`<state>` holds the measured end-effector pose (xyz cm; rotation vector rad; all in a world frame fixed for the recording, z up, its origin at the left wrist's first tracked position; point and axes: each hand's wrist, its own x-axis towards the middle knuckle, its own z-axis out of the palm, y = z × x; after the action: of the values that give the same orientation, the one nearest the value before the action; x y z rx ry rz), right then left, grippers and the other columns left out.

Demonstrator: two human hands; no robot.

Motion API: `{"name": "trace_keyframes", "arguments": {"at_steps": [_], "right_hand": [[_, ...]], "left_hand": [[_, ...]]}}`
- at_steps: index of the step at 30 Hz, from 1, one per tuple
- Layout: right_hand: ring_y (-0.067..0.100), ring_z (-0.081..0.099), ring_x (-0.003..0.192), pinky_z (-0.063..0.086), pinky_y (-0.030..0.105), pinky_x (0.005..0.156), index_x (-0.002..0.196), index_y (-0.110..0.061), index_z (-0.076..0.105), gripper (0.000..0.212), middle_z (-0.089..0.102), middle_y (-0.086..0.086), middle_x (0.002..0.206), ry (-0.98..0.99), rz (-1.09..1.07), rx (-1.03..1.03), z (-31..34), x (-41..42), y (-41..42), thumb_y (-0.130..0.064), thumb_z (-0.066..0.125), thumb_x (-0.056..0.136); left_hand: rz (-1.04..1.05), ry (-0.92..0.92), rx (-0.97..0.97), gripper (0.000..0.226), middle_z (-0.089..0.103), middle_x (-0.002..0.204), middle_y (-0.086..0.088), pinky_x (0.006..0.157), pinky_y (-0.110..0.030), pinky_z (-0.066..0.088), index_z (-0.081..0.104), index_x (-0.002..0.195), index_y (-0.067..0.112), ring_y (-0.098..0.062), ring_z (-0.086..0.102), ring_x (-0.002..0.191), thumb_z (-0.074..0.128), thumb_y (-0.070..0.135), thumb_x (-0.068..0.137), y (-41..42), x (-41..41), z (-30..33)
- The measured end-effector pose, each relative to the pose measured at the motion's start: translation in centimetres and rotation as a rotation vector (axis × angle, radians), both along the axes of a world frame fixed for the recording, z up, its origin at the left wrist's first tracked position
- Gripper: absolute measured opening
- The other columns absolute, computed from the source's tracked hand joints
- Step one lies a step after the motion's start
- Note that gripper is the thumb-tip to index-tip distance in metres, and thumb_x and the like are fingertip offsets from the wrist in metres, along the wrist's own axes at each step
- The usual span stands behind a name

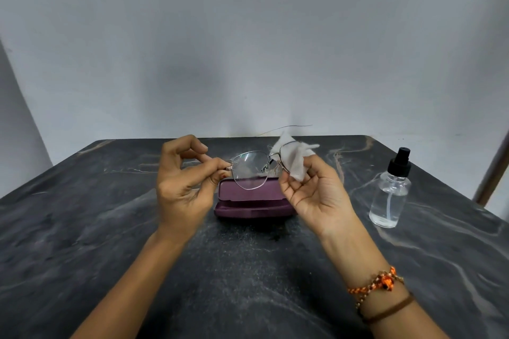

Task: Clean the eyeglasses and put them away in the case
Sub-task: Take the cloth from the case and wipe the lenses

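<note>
Head view is showing both hands raised above an open purple case [252, 199], which is lying on the dark marbled tabletop [110, 228] and serves as my landmark. Just above the case, the eyeglasses [257, 169] are hanging in the air, thin-rimmed and facing the person, with one temple arm sticking out beyond the case toward the wall. The left hand [181, 181] is pinching the frame's left end between thumb and forefinger, so its fingers are closing on the eyeglasses, up and to the left of the case. The right hand [311, 195] is sitting up and to the right of the case, gripping a white cloth [293, 158] that is wrapping the right lens, fingers pressing together on it. A clear spray bottle [392, 190] with a black pump top is standing upright on the tabletop, well to the right of the case. An orange beaded bracelet [381, 282] is circling the right wrist, nearer the person than the case.
</note>
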<state>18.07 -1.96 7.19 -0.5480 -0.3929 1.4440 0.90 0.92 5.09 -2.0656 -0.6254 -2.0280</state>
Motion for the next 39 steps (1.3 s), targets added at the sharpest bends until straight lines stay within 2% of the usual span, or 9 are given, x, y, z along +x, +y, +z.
{"name": "trace_keyframes", "arguments": {"at_steps": [4, 13, 19, 23, 27, 30, 33, 37, 39], "right_hand": [[0.009, 0.065, 0.049, 0.053, 0.019, 0.051, 0.080, -0.010, 0.061, 0.010, 0.071, 0.001, 0.057, -0.042, -0.043, 0.020, 0.1, 0.0, 0.1, -0.019, 0.063, 0.081], [0.018, 0.070, 0.058, 0.059, 0.028, 0.057, 0.081, -0.001, 0.059, 0.003, 0.072, 0.011, 0.066, -0.048, 0.004, 0.077, 0.5, 0.1, -0.4, -0.002, 0.056, 0.084], [0.015, 0.071, 0.061, 0.058, 0.024, 0.054, 0.082, -0.005, 0.062, 0.005, 0.074, 0.005, 0.065, -0.074, 0.001, 0.133, 0.4, -0.1, -0.5, -0.002, 0.059, 0.079], [0.012, 0.071, 0.064, 0.058, 0.021, 0.057, 0.082, -0.008, 0.063, 0.021, 0.074, 0.001, 0.066, -0.047, -0.042, 0.194, 0.4, -0.2, -0.5, -0.010, 0.064, 0.061], [0.010, 0.071, 0.065, 0.057, 0.020, 0.058, 0.080, -0.010, 0.064, 0.021, 0.074, 0.000, 0.067, -0.037, -0.076, 0.240, 0.5, -0.2, -0.6, -0.013, 0.064, 0.059], [0.008, 0.070, 0.062, 0.056, 0.018, 0.055, 0.080, -0.010, 0.062, 0.022, 0.073, -0.002, 0.064, -0.039, -0.110, 0.227, 0.7, -0.1, -0.6, -0.013, 0.065, 0.059], [0.006, 0.069, 0.060, 0.056, 0.017, 0.057, 0.079, -0.012, 0.062, 0.006, 0.072, -0.004, 0.062, -0.080, -0.141, 0.217, 0.7, 0.2, -0.6, -0.009, 0.062, 0.073], [0.007, 0.069, 0.060, 0.056, 0.018, 0.058, 0.080, -0.012, 0.061, 0.006, 0.072, -0.005, 0.062, -0.088, -0.159, 0.194, 0.7, 0.5, -0.5, -0.008, 0.058, 0.082], [0.007, 0.069, 0.061, 0.056, 0.018, 0.059, 0.081, -0.012, 0.062, 0.005, 0.073, -0.004, 0.063, -0.099, -0.161, 0.194, 0.6, 0.6, -0.5, -0.008, 0.058, 0.082]], "left_hand": [[0.003, -0.001, -0.002, 0.023, 0.039, 0.102, 0.004, 0.080, -0.008, 0.039, 0.059, 0.093, 0.004, 0.004, 0.047, 0.081, 0.067, 0.004, 0.071, -0.3, 0.2, 0.1], [0.039, -0.079, -0.033, 0.029, 0.038, 0.102, 0.005, 0.080, -0.015, 0.040, 0.059, 0.097, 0.004, -0.028, 0.050, 0.068, 0.070, -0.001, 0.070, -0.1, -0.4, 0.3], [-0.004, -0.081, -0.059, 0.027, 0.039, 0.101, 0.005, 0.079, -0.010, 0.041, 0.059, 0.098, 0.004, -0.019, 0.047, 0.075, 0.068, 0.006, 0.072, -0.3, -0.3, 0.2], [-0.150, -0.160, -0.213, 0.027, 0.047, 0.095, 0.009, 0.069, -0.011, 0.048, 0.062, 0.099, 0.012, -0.007, 0.051, 0.085, 0.070, 0.012, 0.073, -1.0, 0.2, 0.7], [-0.251, -0.251, -0.370, 0.027, 0.061, 0.085, 0.007, 0.064, -0.008, 0.048, 0.063, 0.097, 0.020, 0.003, 0.056, 0.076, 0.065, 0.017, 0.071, -2.1, 0.8, 1.4], [-0.433, -0.358, -0.569, 0.024, 0.069, 0.068, 0.010, 0.049, -0.010, 0.047, 0.066, 0.093, 0.022, 0.000, 0.060, 0.059, 0.065, 0.022, 0.069, -2.8, 1.4, 1.6], [-0.502, -0.416, -0.715, 0.022, 0.071, 0.066, 0.007, 0.043, -0.013, 0.045, 0.068, 0.089, 0.021, -0.004, 0.060, 0.054, 0.065, 0.026, 0.068, -2.9, 1.7, 1.6], [-0.308, -0.262, -0.686, 0.016, 0.063, 0.090, 0.004, 0.064, -0.022, 0.052, 0.069, 0.082, 0.030, -0.013, 0.058, 0.082, 0.064, 0.035, 0.068, -2.5, 1.3, 1.4], [-0.240, -0.162, -0.657, 0.016, 0.056, 0.101, 0.007, 0.072, -0.017, 0.051, 0.068, 0.082, 0.029, 0.000, 0.053, 0.095, 0.062, 0.036, 0.069, -2.2, 0.9, 1.5]]}}
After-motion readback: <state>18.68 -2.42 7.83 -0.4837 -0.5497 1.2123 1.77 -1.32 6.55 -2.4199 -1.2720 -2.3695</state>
